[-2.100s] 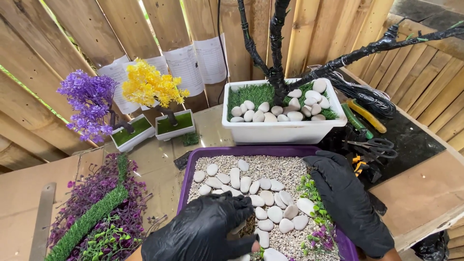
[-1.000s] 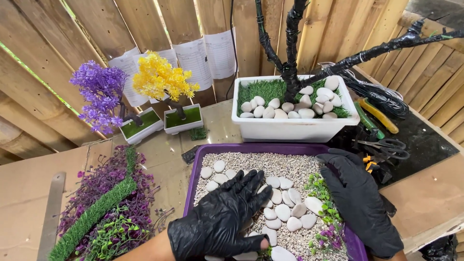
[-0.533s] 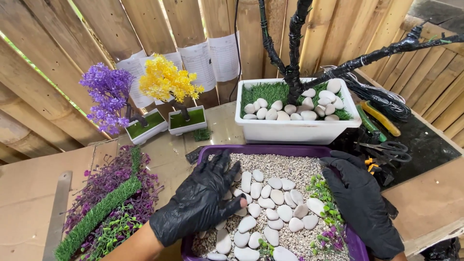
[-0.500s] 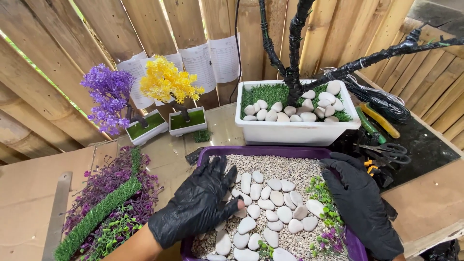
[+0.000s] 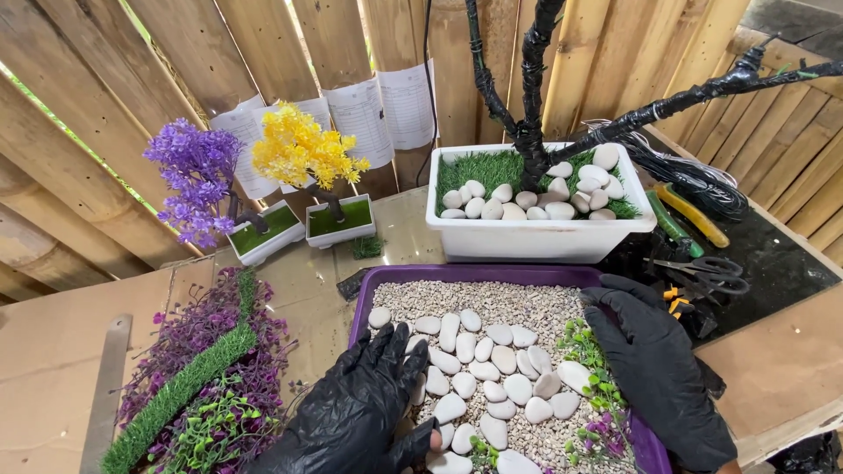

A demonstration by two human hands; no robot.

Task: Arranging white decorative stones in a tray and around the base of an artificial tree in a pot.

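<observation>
A purple tray (image 5: 457, 275) lies in front of me, filled with fine gravel and a patch of white pebbles (image 5: 492, 373). My left hand (image 5: 364, 408), in a black glove, rests flat on the tray's left side with fingers spread, touching the pebbles. My right hand (image 5: 654, 364), also gloved, lies along the tray's right rim, next to small green and purple plant sprigs (image 5: 593, 386). Neither hand holds anything.
Behind the tray stands a white planter (image 5: 536, 237) with fake grass, white stones and a black-wrapped tree trunk (image 5: 531, 105). Small purple (image 5: 198, 180) and yellow (image 5: 303, 149) model trees stand at the left. Artificial plant strips (image 5: 198, 377) lie left; scissors (image 5: 702, 268) and pliers right.
My left hand has slid back toward me and to the tray's lower left, uncovering more pebbles. My right hand has stayed on the right rim.
</observation>
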